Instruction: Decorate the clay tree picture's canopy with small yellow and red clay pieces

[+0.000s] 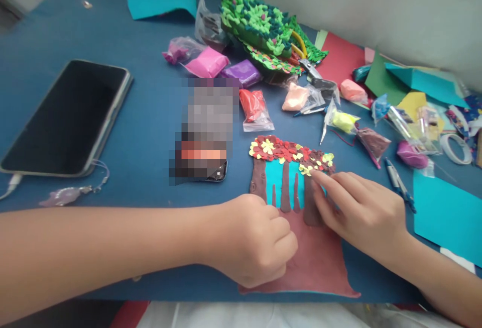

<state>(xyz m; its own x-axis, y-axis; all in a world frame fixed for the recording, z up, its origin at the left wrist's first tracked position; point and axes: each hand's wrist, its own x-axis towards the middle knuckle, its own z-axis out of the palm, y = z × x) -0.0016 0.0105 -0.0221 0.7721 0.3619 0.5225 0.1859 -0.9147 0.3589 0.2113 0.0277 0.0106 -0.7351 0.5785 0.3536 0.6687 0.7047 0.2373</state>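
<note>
A clay picture [309, 252] lies in front of me on a turquoise sheet. Its lower part is reddish-brown clay, with brown trunk-like strips [285, 187] above and a top band of red, brown and yellow petals [288, 151]. My left hand [252, 245] is closed in a fist over the picture's left side; whatever its fingers hold is hidden. At the right end of the petal band, my right hand [361, 207] has thumb and index fingertips together, touching the picture beside some yellow petals [306, 169]. Anything between those fingertips is too small to make out.
Bagged clay, such as a red packet [256, 109] and a pink one [207, 62], lies behind the picture. A dark-screened tablet [68, 117] and a phone [217, 172] lie left. Pens [399, 185] and a turquoise sheet [448, 217] are right; a green clay-covered piece [259, 21] stands behind.
</note>
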